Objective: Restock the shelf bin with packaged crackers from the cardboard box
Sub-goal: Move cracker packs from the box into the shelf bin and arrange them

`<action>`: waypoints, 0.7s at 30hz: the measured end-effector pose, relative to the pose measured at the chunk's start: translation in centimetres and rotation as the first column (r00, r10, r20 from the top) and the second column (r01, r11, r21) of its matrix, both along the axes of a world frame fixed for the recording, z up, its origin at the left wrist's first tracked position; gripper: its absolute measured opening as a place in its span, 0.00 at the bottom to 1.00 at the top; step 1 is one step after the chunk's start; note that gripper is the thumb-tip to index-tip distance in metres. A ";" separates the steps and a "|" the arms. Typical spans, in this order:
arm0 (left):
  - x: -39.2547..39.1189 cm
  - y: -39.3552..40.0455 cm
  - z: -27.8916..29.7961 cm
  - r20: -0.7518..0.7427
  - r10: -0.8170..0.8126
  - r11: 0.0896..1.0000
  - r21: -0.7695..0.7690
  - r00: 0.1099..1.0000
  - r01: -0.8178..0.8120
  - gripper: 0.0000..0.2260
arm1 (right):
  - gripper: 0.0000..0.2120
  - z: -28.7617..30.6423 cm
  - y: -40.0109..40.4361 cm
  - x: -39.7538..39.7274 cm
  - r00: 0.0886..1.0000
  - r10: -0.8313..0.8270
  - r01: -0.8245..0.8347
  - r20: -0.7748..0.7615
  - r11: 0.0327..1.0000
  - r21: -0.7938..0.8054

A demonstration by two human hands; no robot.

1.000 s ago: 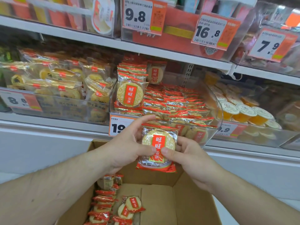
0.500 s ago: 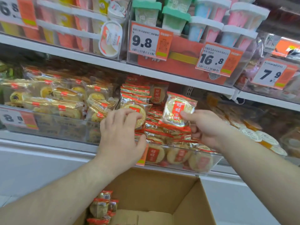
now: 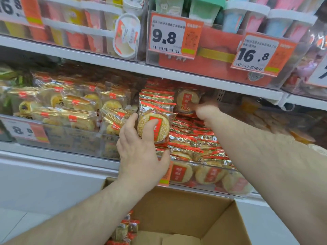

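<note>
The clear shelf bin holds several red-and-gold cracker packs, some lying flat and some upright at its left. My left hand rests its spread fingers against the front upright pack, thumb below it. My right hand, blurred, reaches deep into the bin and pinches a cracker pack standing at the back. The open cardboard box sits below the shelf, with a few more packs in its left corner.
A neighbouring bin of yellow pastry packs is on the left. The shelf board above carries price tags and bins of cups. A blurred bin lies behind my right forearm.
My right hand has carried the cracker pack up from over the box and deep into the bin. My left hand let go of it and moved onto the upright packs.
</note>
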State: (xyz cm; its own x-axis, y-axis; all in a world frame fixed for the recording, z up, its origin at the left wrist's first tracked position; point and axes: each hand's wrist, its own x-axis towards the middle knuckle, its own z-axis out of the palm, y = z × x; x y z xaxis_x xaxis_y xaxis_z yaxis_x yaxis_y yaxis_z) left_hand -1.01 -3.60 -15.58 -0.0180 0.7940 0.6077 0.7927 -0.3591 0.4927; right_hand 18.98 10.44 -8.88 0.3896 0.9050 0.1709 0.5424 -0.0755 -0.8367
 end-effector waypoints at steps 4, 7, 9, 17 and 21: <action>0.0 -0.1 -0.2 0.017 -0.010 1.000 0.012 1.000 0.010 0.34 | 0.22 -0.2 1.0 -0.5 0.937 -0.081 0.099 0.341 0.994 -0.036; 0.0 -0.1 -0.1 0.027 0.003 1.000 0.030 1.000 -0.004 0.34 | 0.18 -0.4 1.2 -1.5 0.847 -0.049 0.124 0.530 0.987 -0.107; 0.1 -0.2 0.0 0.032 0.005 1.000 0.028 0.999 -0.006 0.34 | 0.14 -0.6 1.2 -1.9 0.840 -0.042 0.138 0.542 0.981 -0.138; -0.4 -0.2 0.2 0.035 -0.031 0.999 -0.012 0.999 0.031 0.35 | 0.08 -0.6 0.4 -1.7 0.834 0.131 0.049 0.535 0.950 -0.309; -0.7 -0.4 0.3 0.043 -0.027 0.999 -0.030 0.999 0.028 0.35 | 0.08 -0.6 -0.3 -1.4 0.859 0.124 0.034 0.496 0.954 -0.298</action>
State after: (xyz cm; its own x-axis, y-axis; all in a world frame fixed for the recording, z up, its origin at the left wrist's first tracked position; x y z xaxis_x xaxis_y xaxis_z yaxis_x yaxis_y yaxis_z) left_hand -1.68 -3.97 -15.33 -0.0215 0.8128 0.5821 0.7607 -0.3645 0.5371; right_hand 17.60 10.18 -9.53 0.2787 0.9583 0.0635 0.8906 -0.2331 -0.3905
